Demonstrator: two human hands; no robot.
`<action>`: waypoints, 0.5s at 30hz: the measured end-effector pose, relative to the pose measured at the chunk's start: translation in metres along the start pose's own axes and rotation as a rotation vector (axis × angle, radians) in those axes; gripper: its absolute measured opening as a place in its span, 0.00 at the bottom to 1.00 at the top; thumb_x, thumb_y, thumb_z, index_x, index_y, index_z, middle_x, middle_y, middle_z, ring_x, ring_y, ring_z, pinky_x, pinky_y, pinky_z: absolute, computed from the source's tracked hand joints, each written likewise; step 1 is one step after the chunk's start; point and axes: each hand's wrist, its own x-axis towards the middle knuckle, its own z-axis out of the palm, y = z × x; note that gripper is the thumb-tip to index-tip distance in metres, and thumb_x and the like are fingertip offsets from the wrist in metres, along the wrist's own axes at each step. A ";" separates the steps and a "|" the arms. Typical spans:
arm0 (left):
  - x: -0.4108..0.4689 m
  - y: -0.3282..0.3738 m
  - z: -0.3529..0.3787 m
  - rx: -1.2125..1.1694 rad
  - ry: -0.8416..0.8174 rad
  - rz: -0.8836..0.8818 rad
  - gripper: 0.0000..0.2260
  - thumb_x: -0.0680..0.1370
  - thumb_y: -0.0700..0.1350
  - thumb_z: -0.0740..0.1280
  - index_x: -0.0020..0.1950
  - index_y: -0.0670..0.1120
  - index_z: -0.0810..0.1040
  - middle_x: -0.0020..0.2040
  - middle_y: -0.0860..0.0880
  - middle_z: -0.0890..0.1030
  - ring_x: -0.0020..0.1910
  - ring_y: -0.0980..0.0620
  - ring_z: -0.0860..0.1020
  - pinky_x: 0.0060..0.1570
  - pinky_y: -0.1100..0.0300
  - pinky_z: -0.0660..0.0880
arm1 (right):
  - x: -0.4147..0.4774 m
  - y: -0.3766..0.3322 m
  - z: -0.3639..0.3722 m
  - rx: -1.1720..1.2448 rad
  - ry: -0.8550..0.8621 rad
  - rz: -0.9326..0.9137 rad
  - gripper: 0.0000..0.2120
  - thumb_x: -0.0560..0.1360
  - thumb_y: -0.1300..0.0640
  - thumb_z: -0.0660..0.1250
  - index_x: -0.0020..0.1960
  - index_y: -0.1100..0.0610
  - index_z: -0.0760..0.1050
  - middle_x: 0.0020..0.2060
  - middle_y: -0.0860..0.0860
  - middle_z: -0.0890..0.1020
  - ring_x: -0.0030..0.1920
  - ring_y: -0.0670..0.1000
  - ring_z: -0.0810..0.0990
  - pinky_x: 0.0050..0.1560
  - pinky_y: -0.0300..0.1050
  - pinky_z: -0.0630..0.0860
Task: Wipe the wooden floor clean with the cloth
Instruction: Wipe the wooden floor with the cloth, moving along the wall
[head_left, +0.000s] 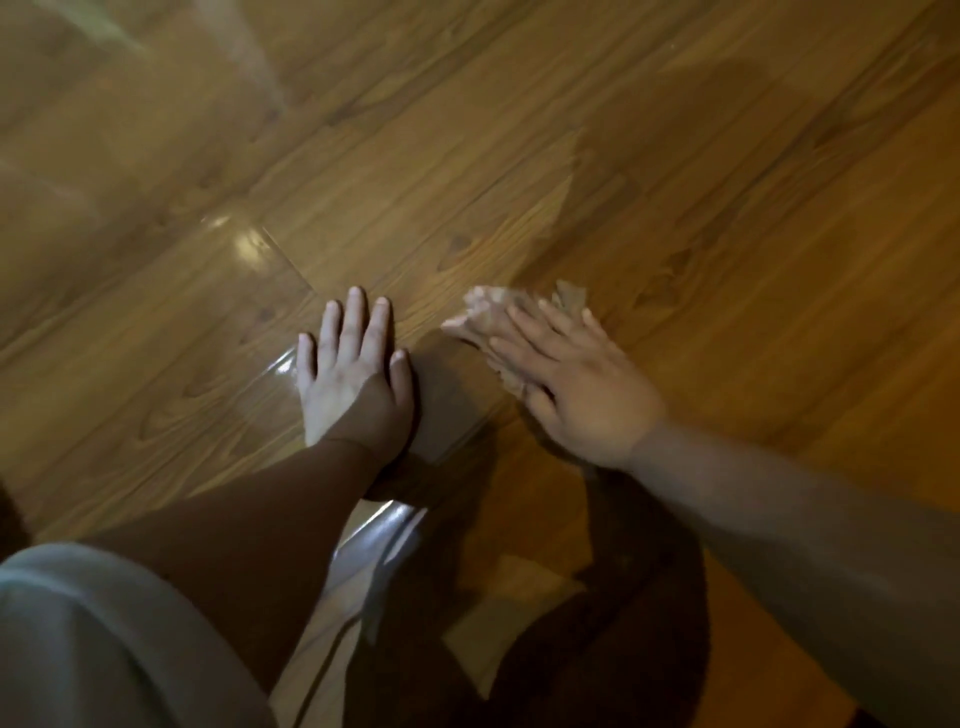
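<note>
We see a floor (727, 260) of brown wood-grain planks, smooth and glossy, with bright glare spots. The cloth (485, 312) looks like pale, crumpled, matt fabric. Our grey garment (78, 634) looks soft and matt.

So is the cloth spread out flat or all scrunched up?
Scrunched up: the cloth pokes out in wrinkly lumps from under the right hand, which presses it on the wooden floor.

The left forearm (249, 519) and right forearm (810, 525) are bare. A pale grey garment (78, 639), soft and creased, shows below and left of the left hand (353, 379).
</note>
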 end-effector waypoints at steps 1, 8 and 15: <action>0.001 0.000 0.000 -0.004 -0.005 -0.003 0.26 0.80 0.55 0.48 0.78 0.52 0.57 0.79 0.50 0.55 0.78 0.49 0.50 0.75 0.47 0.45 | 0.006 0.013 -0.005 -0.046 -0.026 -0.074 0.28 0.79 0.49 0.56 0.78 0.43 0.56 0.78 0.46 0.53 0.78 0.51 0.49 0.74 0.54 0.43; 0.001 -0.001 0.001 0.005 -0.025 -0.009 0.25 0.80 0.55 0.48 0.78 0.53 0.56 0.79 0.51 0.55 0.78 0.50 0.50 0.75 0.49 0.44 | 0.068 0.077 -0.040 0.085 0.309 0.882 0.28 0.81 0.45 0.50 0.79 0.47 0.50 0.79 0.52 0.50 0.78 0.55 0.46 0.75 0.60 0.42; 0.002 0.000 -0.002 0.008 -0.044 -0.011 0.26 0.80 0.56 0.47 0.77 0.51 0.59 0.79 0.51 0.56 0.78 0.50 0.51 0.74 0.49 0.44 | 0.085 -0.001 -0.023 -0.177 -0.124 -0.331 0.21 0.79 0.50 0.59 0.72 0.46 0.68 0.76 0.50 0.64 0.76 0.52 0.59 0.74 0.58 0.48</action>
